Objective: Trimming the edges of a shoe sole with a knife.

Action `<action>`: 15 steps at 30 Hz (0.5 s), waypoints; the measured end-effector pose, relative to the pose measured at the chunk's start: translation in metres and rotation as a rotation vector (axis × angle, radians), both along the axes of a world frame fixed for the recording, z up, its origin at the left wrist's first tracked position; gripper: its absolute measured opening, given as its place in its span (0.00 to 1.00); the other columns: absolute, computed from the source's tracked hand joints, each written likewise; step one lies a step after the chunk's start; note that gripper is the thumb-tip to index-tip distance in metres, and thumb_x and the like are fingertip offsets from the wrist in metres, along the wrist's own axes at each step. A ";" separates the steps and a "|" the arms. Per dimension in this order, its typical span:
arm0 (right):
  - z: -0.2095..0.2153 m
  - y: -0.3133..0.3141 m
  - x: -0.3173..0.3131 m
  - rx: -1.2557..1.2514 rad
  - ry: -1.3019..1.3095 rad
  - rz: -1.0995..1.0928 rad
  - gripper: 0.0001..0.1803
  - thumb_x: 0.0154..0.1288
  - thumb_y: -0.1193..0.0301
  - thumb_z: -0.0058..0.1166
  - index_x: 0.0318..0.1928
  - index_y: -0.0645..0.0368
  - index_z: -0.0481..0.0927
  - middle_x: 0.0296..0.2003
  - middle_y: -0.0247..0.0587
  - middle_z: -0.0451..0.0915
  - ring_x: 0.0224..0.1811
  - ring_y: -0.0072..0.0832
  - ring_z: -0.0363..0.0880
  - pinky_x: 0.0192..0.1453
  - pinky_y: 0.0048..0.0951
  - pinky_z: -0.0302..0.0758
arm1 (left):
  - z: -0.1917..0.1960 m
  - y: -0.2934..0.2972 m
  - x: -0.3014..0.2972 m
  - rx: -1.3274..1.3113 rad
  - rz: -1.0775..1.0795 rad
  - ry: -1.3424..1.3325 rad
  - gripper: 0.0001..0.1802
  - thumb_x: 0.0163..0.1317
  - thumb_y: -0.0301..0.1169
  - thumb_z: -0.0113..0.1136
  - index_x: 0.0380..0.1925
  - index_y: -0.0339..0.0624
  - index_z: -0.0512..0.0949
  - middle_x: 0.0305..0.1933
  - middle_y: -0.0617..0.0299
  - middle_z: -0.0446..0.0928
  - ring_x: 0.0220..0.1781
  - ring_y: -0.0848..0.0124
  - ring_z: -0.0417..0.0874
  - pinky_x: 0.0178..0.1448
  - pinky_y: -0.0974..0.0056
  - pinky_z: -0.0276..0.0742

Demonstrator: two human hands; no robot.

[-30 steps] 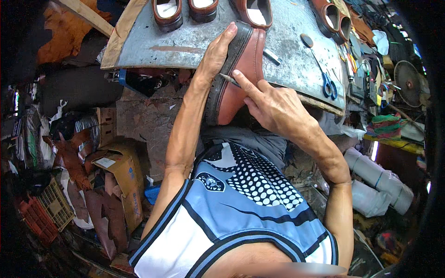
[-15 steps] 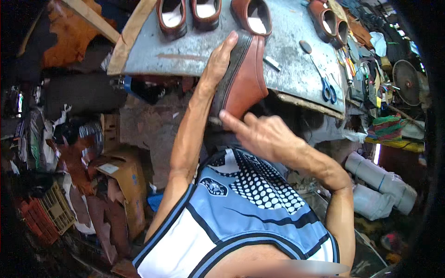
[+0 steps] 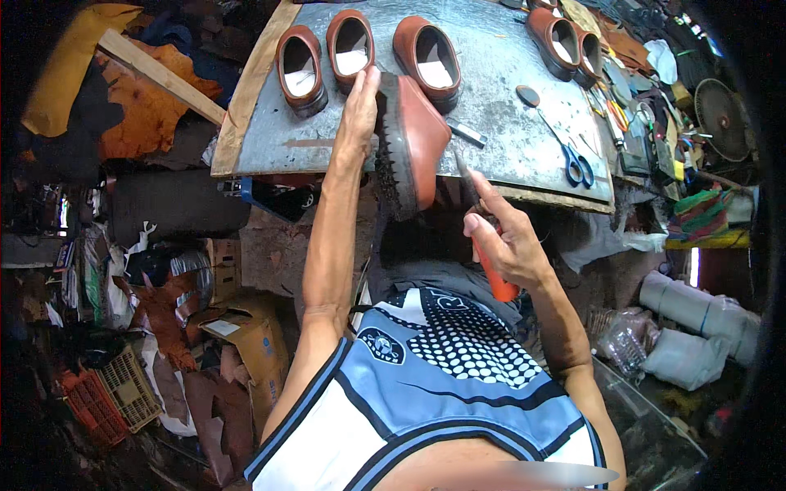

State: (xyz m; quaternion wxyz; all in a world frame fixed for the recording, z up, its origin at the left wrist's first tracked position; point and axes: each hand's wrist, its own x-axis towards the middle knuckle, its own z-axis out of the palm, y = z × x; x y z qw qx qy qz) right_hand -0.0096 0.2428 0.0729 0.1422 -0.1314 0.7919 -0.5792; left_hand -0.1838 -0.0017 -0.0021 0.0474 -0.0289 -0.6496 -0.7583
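Right, the grey tabletop (image 3: 524, 139) fills the top of my view, so let me place everything from it. Standing on its near edge, tipped up on its side, is the brown clog (image 3: 413, 147) I'm working on, with its dark ridged sole turned toward my left side and its leather upper facing right. My left hand (image 3: 360, 110) steadies it, fingers stretched long and pressed flat along the sole's edge, the palm against the tread. Just below the tabletop's near edge, my right hand (image 3: 508, 241) is closed around an orange-handled knife (image 3: 491, 258), fist wrapped on the handle, thumb up by the blade, which points toward the clog's heel but is not touching it.

Toward the far edge of the tabletop stand three more brown clogs (image 3: 352, 53) in a row, openings up, soles already on; at its far right corner sits another pair of clogs (image 3: 565, 37). So I judge several shoes are finished or nearly so, and this one is mid-trim, its sole fitted but its edge apparently not yet cleaned up.

Near the tabletop's right edge lie blue-handled scissors (image 3: 573, 159), and a small dark disc (image 3: 528, 96) lies just beyond them.
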 end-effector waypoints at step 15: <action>0.013 -0.014 -0.020 -0.334 -0.110 -0.008 0.32 0.76 0.66 0.51 0.75 0.62 0.61 0.33 0.36 0.78 0.24 0.19 0.77 0.29 0.23 0.77 | 0.092 0.049 0.121 -0.137 -0.139 -0.007 0.21 0.76 0.36 0.55 0.59 0.29 0.78 0.48 0.56 0.86 0.49 0.73 0.84 0.57 0.67 0.79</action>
